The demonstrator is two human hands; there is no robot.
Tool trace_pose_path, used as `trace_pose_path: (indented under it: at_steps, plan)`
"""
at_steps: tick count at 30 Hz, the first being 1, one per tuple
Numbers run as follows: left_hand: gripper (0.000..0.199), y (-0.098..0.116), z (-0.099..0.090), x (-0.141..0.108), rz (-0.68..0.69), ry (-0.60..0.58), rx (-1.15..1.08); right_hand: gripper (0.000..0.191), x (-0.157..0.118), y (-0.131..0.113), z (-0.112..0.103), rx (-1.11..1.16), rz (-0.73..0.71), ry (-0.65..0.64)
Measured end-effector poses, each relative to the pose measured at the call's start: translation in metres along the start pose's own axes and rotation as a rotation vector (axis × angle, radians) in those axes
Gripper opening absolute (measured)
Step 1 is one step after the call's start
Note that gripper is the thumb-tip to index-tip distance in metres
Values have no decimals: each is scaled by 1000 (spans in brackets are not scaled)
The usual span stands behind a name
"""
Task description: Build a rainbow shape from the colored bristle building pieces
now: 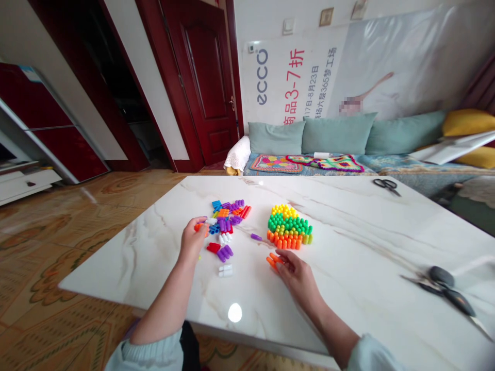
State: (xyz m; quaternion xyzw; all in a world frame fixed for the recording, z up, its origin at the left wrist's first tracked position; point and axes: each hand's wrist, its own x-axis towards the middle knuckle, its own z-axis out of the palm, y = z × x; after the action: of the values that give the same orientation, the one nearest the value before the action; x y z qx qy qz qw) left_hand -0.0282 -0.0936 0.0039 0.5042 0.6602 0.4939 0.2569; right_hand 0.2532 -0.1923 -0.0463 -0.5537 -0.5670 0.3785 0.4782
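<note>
Small orange tubes (271, 260) are pinched between the fingers of my right hand (294, 269), just in front of the standing group. My left hand (192, 238) is closed on an orange piece (201, 227) at the left edge of a loose pile. That pile holds purple (225, 225), blue, red and white (225, 238) pieces lying on their sides. Upright tubes stand packed in bands of yellow (284, 211), green (290, 223), olive and orange (286, 241). A single purple tube (256, 237) lies between the pile and the group. White pieces (225, 270) lie nearer me.
Black-handled scissors (385, 185) rest at the far right of the white marble-patterned table (154, 263). Another pair of scissors or similar tools (444, 288) lies at the near right. A sofa with green cushions (336, 135) stands behind the table.
</note>
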Motion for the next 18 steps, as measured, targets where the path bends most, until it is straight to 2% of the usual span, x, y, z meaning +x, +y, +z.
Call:
trace_pose_path:
  at_steps: [2,4,6,8,10,14,18]
  plan:
    - [25,8,14,-13,-154,-148,-423,43,4,3,1,196,81,-29]
    - [27,16,29,-31,-293,-324,-667,47,6,4,3,323,132,-45]
    - [29,22,42,-47,-377,-471,-765,46,6,3,3,375,145,-32]
    - [33,26,52,-61,-392,-571,-791,41,4,-1,4,331,137,-26]
    - [38,26,58,-69,-376,-614,-796,37,1,-6,3,202,117,-15]
    - [43,24,66,-76,-356,-612,-815,28,1,-11,-6,-29,54,47]
    - [43,21,71,-79,-379,-651,-829,16,9,-11,-37,-284,-40,83]
